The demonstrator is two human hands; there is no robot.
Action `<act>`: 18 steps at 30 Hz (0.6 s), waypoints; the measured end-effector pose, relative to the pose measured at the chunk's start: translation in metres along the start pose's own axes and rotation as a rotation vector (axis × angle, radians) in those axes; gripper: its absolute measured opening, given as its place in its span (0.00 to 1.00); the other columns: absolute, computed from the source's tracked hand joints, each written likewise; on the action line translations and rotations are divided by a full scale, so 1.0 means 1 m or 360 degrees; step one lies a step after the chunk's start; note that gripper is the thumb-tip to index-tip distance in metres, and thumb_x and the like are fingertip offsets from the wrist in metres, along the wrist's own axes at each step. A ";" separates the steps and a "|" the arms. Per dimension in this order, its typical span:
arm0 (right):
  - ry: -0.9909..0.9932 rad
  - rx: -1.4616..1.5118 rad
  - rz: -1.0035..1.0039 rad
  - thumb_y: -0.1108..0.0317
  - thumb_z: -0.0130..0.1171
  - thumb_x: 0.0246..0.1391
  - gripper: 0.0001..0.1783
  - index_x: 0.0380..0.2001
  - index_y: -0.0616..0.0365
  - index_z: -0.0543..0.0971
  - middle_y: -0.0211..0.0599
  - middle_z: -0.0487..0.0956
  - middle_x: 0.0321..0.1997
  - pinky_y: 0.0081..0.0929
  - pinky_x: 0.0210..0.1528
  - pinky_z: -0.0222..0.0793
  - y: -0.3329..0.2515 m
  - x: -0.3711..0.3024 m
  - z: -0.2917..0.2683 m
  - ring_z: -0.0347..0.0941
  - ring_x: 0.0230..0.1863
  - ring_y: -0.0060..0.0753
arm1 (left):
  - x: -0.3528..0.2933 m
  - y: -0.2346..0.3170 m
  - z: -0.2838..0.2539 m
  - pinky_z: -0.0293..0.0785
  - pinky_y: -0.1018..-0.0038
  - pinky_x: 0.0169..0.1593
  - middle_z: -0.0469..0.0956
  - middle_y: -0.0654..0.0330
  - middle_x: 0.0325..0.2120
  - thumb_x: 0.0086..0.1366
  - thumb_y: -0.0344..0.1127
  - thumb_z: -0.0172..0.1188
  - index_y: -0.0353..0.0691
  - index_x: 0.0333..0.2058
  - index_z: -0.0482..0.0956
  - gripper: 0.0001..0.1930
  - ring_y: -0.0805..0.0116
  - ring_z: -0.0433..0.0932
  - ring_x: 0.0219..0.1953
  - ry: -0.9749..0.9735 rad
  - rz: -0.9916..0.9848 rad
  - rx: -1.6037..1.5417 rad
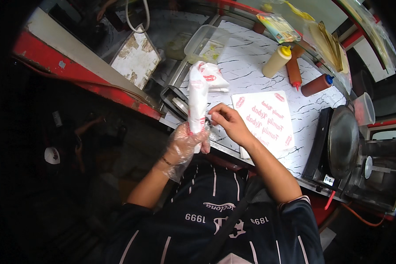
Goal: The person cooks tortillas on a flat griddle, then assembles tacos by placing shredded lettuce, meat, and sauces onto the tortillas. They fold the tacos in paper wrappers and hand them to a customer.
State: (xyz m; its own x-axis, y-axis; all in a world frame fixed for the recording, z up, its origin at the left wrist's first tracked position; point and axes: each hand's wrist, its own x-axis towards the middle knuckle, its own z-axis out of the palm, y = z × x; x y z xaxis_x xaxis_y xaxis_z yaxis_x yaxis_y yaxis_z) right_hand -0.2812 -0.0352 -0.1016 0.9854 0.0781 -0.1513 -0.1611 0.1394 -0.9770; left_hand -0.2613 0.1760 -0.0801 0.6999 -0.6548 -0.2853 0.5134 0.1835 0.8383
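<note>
My left hand [179, 144], in a clear plastic glove, is closed around the lower end of a paper-wrapped roll [198, 99]. The roll stands lengthwise away from me, white with red print. My bare right hand [231, 125] is just right of it, thumb and fingers drawn together. A small dark and clear bit [208, 123] shows at those fingertips, too small to name. Behind the roll lies another white paper-wrapped bundle [218, 81]. To the right, a stack of printed wrapping paper [264, 123] rests on the marble-patterned counter [246, 57].
A black tape dispenser [174, 103] sits left of the roll. Farther back are a clear plastic tub [207, 42], a cream squeeze bottle [276, 62], and two reddish-brown bottles, one with a blue cap [317, 85]. A round black griddle [343, 141] stands at the right.
</note>
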 end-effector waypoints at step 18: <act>0.0240 -0.1334 -0.0022 0.64 0.69 0.60 0.11 0.32 0.62 0.85 0.46 0.76 0.34 0.39 0.41 0.72 0.047 -0.009 0.000 0.74 0.35 0.44 | 0.009 0.024 0.008 0.73 0.73 0.24 0.76 0.60 0.19 0.65 0.34 0.69 0.35 0.39 0.76 0.12 0.68 0.76 0.17 0.0184 0.0012 -0.0066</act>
State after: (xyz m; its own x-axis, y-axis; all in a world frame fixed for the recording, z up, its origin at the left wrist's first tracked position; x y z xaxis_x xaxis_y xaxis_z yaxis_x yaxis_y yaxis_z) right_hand -0.2973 -0.0294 -0.1464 0.9933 -0.0590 -0.0990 -0.1137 -0.6424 -0.7579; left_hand -0.2467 0.1684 -0.0583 0.7552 -0.5648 -0.3325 0.5262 0.2200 0.8214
